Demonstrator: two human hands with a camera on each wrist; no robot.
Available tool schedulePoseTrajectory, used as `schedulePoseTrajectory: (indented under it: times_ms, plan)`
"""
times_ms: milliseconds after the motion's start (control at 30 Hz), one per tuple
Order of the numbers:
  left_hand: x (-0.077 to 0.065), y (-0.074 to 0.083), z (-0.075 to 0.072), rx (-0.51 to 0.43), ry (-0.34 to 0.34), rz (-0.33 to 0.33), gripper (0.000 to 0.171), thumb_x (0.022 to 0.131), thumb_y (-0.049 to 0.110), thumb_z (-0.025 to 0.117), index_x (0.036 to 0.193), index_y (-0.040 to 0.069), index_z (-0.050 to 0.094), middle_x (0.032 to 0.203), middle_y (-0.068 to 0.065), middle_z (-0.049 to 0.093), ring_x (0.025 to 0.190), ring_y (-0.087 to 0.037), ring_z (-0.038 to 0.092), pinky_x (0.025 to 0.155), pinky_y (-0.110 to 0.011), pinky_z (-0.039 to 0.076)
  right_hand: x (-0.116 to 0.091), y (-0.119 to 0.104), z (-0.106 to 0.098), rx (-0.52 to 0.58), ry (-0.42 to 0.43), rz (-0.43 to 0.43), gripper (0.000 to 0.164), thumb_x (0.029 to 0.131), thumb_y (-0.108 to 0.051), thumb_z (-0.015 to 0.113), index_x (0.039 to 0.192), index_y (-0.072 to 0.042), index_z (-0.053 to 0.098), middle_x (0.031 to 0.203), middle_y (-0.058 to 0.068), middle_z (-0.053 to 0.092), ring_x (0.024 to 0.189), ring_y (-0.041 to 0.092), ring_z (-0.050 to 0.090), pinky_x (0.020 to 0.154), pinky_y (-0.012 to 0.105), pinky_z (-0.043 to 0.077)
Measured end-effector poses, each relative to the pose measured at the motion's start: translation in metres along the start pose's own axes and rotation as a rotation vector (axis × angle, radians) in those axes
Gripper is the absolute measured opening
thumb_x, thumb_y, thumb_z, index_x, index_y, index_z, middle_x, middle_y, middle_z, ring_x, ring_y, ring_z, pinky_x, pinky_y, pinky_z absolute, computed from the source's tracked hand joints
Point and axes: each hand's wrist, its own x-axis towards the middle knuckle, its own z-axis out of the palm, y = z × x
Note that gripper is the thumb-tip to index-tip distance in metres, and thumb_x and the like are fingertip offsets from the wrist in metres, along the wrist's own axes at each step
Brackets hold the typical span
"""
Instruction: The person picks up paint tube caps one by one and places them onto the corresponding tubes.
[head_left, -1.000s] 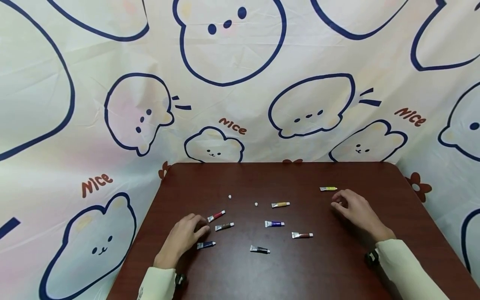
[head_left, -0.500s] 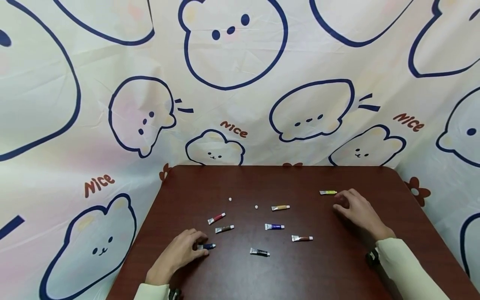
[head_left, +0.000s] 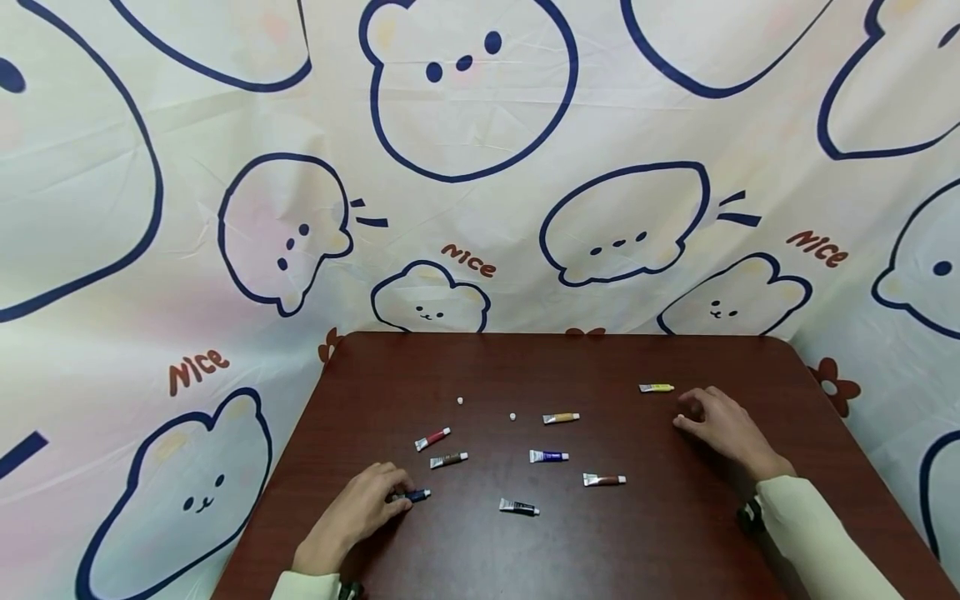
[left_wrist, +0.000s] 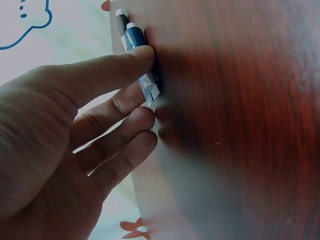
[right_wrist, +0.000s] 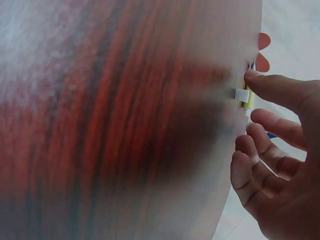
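My left hand [head_left: 356, 508] is low over the table's left side, pinching a small dark blue paint tube [head_left: 420, 495] between thumb and fingers. In the left wrist view, the thumb lies across this tube [left_wrist: 134, 36], and its crimped silver end shows below the thumb. Farther back on the right, my right hand [head_left: 727, 429] hovers with relaxed, bent fingers and nothing in its grasp. Just beyond its fingertips lies a yellow paint tube [head_left: 657, 388]; in the right wrist view its white cap [right_wrist: 242, 95] shows past the thumb.
Red [head_left: 432, 439] and olive-brown [head_left: 448, 460] tubes lie beyond the left hand. Ochre [head_left: 561, 418], violet-blue [head_left: 549, 457], brown [head_left: 604, 480] and black [head_left: 519, 507] tubes lie mid-table. Two small white pieces [head_left: 460, 401] are farther back. A patterned cloth [head_left: 510, 208] hangs behind the table [head_left: 585, 550].
My left hand has come back from beside the red tube to the dark blue tube and taken hold of it. My right hand has drawn slightly rightward from the yellow tube.
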Motion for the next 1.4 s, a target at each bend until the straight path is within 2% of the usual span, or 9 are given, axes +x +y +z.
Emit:
schedulePoseTrajectory:
  times_ms: [233,400,667,1000,1200,1400]
  plan:
    - [0.0,0.001,0.0,-0.005,-0.015,-0.019,0.016,0.09,0.014,0.09,0.098,0.019,0.077,0.093,0.009,0.069,0.083,-0.004,0.055,0.072,-0.03,0.051,0.0,0.0,0.002,0.008,-0.025,0.008,0.025,0.102,-0.022,0.078,0.117,-0.003,0.075,0.104,0.009,0.07,0.092,0.023,0.065,0.08,0.051,0.056]
    - [-0.001,0.001,0.001,0.004,-0.016,-0.016,0.016,0.09,0.014,0.089,0.098,0.019,0.077,0.093,0.009,0.069,0.084,-0.005,0.055,0.073,-0.031,0.051,0.001,0.001,0.003,-0.011,-0.031,0.012,0.014,0.102,-0.02,0.077,0.109,-0.008,0.076,0.1,0.006,0.069,0.089,0.02,0.065,0.077,0.048,0.056]
    - [-0.001,0.003,0.0,0.005,0.004,-0.002,0.015,0.092,0.013,0.087,0.102,0.018,0.077,0.095,0.008,0.069,0.086,-0.007,0.06,0.074,-0.033,0.054,0.002,-0.003,0.002,-0.016,-0.036,0.018,0.009,0.102,-0.018,0.076,0.104,-0.01,0.076,0.097,0.004,0.071,0.085,0.018,0.065,0.074,0.046,0.056]
    - [0.008,0.013,-0.006,0.049,0.079,0.062,0.015,0.092,0.012,0.087,0.102,0.016,0.077,0.095,0.005,0.074,0.086,-0.011,0.064,0.074,-0.033,0.056,-0.003,-0.03,0.003,0.029,0.015,-0.016,0.007,0.103,-0.017,0.073,0.107,-0.012,0.074,0.093,0.001,0.075,0.08,0.015,0.063,0.07,0.037,0.051]
    - [0.018,0.029,-0.009,0.066,0.087,0.047,0.014,0.094,0.014,0.086,0.104,0.017,0.076,0.096,0.004,0.074,0.085,-0.009,0.06,0.072,-0.029,0.053,-0.006,-0.053,0.007,0.051,0.025,-0.033,0.008,0.103,-0.018,0.073,0.109,-0.013,0.074,0.09,-0.003,0.072,0.077,0.013,0.06,0.066,0.031,0.048]
    - [0.031,0.04,-0.009,0.062,0.152,0.16,0.017,0.092,0.011,0.087,0.106,0.014,0.077,0.099,0.001,0.075,0.084,-0.009,0.057,0.073,-0.029,0.053,-0.012,-0.075,0.009,0.055,0.078,-0.081,0.007,0.102,-0.02,0.076,0.108,-0.017,0.076,0.087,-0.007,0.07,0.074,0.009,0.058,0.063,0.029,0.046]
